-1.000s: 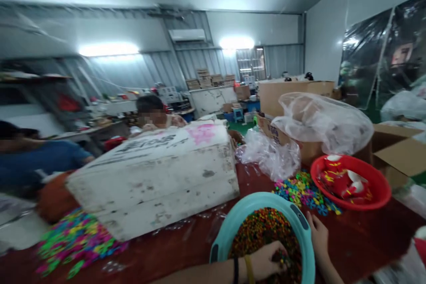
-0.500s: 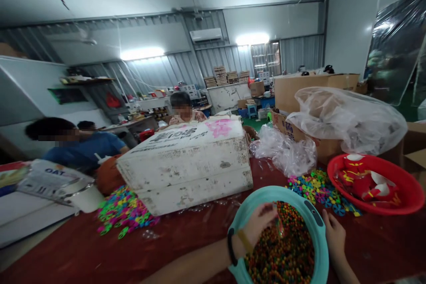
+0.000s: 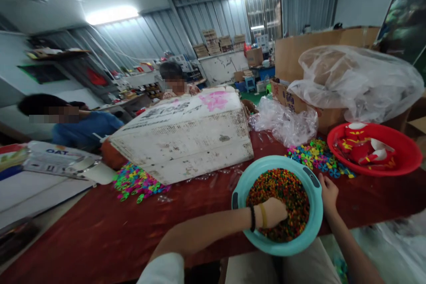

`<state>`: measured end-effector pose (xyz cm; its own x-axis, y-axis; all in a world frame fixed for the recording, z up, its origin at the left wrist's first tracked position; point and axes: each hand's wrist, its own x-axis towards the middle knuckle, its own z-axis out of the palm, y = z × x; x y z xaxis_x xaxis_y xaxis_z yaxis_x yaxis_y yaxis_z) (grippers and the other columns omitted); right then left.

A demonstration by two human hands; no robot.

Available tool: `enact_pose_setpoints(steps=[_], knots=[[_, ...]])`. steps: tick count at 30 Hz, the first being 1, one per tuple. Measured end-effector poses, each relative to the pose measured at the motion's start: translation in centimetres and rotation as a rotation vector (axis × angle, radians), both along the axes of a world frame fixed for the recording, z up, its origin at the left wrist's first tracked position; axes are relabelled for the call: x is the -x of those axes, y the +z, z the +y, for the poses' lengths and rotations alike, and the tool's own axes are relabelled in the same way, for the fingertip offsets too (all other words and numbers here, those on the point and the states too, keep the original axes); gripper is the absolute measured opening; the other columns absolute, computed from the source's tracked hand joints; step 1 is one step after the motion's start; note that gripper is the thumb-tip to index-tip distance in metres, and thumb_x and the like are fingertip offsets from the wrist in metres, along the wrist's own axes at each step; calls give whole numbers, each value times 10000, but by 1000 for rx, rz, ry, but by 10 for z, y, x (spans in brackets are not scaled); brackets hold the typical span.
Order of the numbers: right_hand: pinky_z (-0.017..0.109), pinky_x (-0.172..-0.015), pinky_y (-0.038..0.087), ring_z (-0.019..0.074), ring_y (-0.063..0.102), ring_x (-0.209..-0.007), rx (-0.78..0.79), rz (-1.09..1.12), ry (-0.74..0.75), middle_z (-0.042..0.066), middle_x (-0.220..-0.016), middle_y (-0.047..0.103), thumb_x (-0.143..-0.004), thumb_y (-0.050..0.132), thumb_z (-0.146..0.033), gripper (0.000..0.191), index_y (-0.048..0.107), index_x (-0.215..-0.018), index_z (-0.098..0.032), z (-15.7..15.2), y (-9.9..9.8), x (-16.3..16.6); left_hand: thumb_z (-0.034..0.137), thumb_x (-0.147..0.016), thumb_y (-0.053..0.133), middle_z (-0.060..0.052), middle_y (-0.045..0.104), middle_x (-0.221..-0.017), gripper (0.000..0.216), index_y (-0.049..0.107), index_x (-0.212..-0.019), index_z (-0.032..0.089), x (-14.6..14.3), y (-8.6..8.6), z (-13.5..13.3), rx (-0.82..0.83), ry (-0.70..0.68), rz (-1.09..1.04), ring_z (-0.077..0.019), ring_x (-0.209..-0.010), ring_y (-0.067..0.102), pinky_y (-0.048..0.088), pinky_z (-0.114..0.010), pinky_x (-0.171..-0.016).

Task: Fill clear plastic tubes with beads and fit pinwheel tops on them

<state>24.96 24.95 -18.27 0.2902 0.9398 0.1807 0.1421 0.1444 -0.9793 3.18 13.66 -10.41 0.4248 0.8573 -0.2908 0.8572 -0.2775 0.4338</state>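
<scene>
A light-blue basin (image 3: 244, 176) with dark grip pads sits at the table's near edge, above my lap. Small round multicoloured beads (image 3: 276, 182) fill it. My left hand (image 3: 273, 213), with a dark band and a yellowish band at the wrist, is down in the beads. Its fingers look curled, but their tips are out of sight, so what they hold cannot be made out. Against the basin's right rim, by the grip pad, my right hand (image 3: 329, 193) is closed with the thumb up, holding the edge.
Behind the basin stands a large white carton (image 3: 199, 142). Colourful plastic pieces lie in a left pile (image 3: 140, 182) and a right pile (image 3: 313, 155). A red basin (image 3: 402, 159) holds red packets. Clear plastic bags (image 3: 289, 120) lie near brown cartons. Two people sit across the table.
The view has tilted down, showing my lap. My left hand has moved from the basin's far left part, where it held something clear and reddish, nearer and deeper into the beads. My right hand stays at the rim.
</scene>
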Motion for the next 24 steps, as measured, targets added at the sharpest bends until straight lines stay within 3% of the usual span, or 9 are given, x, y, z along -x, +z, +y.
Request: enact_pose_setpoints(steps=[2, 5, 8, 12, 17, 20, 24], knots=[[297, -537, 233, 129, 310, -572, -32, 17, -11, -43, -500, 318, -875, 555, -813, 673, 354, -558, -255, -2, 9, 0, 37, -754, 688, -181, 793, -880, 131, 743, -694, 139, -25, 4, 2, -6, -128, 200, -356, -901, 767, 617, -474, -848], [296, -562, 236, 125, 303, -610, 19, -21, -33, -52, -553, 307, -917, 524, -780, 644, 343, -594, -253, 2, 8, 0, 127, -880, 687, -200, 798, -1014, 133, 795, -935, 72, -50, 8, 17, -38, 44, 219, -319, -997, 765, 596, -399, -914], [295, -581, 245, 121, 306, -624, 44, -55, -42, -55, -595, 311, -967, 479, -729, 605, 339, -628, -249, 10, -7, -3, 207, -976, 616, -246, 781, -1088, 247, 774, -1044, 29, -60, 1, 40, -19, 157, 155, -335, -1044, 755, 581, -428, -969], [293, -584, 238, 118, 293, -606, 27, -70, -45, -59, -586, 290, -983, 466, -726, 618, 312, -623, -249, 15, -17, -5, 214, -1015, 569, -241, 774, -1123, 258, 756, -1071, 45, -63, -14, 61, -56, 313, 73, -333, -1076, 745, 562, -438, -1004], [294, -583, 227, 121, 293, -590, -5, -62, -43, -61, -582, 274, -972, 484, -746, 641, 305, -611, -248, 18, -18, -5, 216, -996, 647, -161, 791, -1077, 155, 762, -990, 111, -57, -22, 70, -102, 417, -42, -286, -1047, 743, 561, -380, -985], [294, -579, 236, 127, 301, -593, 7, -62, -34, -56, -588, 297, -978, 472, -751, 635, 323, -617, -250, 18, -19, -6, 256, -948, 743, -112, 798, -1002, 128, 762, -920, 132, -49, -23, 71, -78, 438, -225, -264, -974, 743, 573, -367, -957], [295, -577, 237, 134, 309, -604, 16, -57, -25, -52, -593, 311, -989, 471, -731, 613, 330, -633, -252, 16, -19, -6, 183, -824, 847, -106, 787, -1082, 228, 765, -1032, 137, -35, -21, 63, 102, 577, -736, -247, -1009, 732, 591, -395, -979]])
